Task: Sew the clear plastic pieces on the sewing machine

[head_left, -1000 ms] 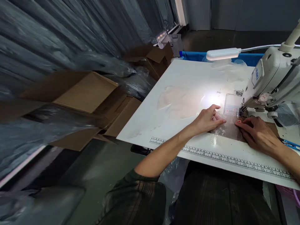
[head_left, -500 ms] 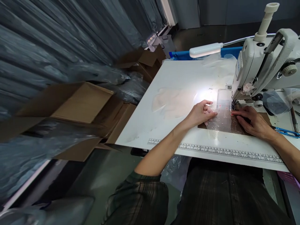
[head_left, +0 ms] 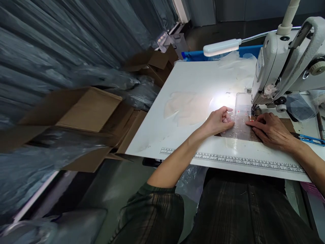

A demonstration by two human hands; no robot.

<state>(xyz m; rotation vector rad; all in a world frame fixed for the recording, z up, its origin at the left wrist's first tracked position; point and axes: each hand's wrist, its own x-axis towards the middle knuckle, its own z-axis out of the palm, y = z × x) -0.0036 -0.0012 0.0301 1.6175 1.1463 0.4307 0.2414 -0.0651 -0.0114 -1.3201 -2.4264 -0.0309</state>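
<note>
My left hand point(head_left: 220, 121) with thumb and forefinger spread, right hand point(head_left: 273, 131) with forefinger outstretched, I seem to be aligning the clear flat plastic sheet point(head_left: 239, 129) right of centre, which next calls for steady guiding

I'm using left hand point(head_left: 218, 121), right hand point(head_left: 273, 131): two. Am seeing one sewing machine point(head_left: 268, 64), one lamp point(head_left: 222, 47), one white tabletop point(head_left: 149, 135), one printed ruler point(head_left: 228, 158), one blue-handled tool point(head_left: 311, 139), two cardboard boxes point(head_left: 88, 110).

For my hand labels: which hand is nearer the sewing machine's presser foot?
The right hand, close by the presser foot; the left hand sits farther left.
</note>
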